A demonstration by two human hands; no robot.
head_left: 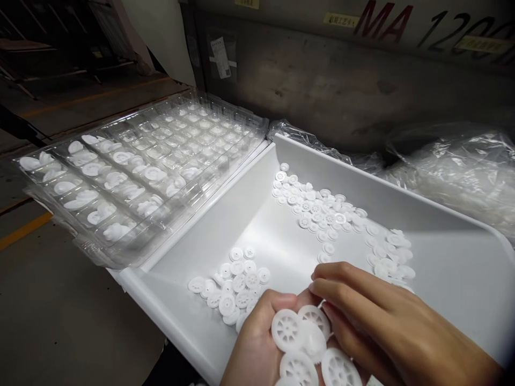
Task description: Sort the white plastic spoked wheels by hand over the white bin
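Several white plastic gears (pixel 287 331) rest in the cupped palm of my left hand (pixel 257 343), low in the view over the near side of a white bin (pixel 442 268). My right hand (pixel 374 311) lies against it from the right, fingers together and curved over the edge of the gears; its fingertips meet the left fingers, and what lies beneath them is hidden. Inside the bin are a pile of small white wheels (pixel 239 281) left of my hands, a larger spread (pixel 317 209) at the back and another heap (pixel 390 254) at the right.
Stacked clear compartment trays (pixel 161 214) stand on the bin's left edge, their nearer pockets holding white parts. Crumpled clear plastic (pixel 462 166) lies behind the bin at the right. A dark metal machine panel (pixel 301 80) rises at the back.
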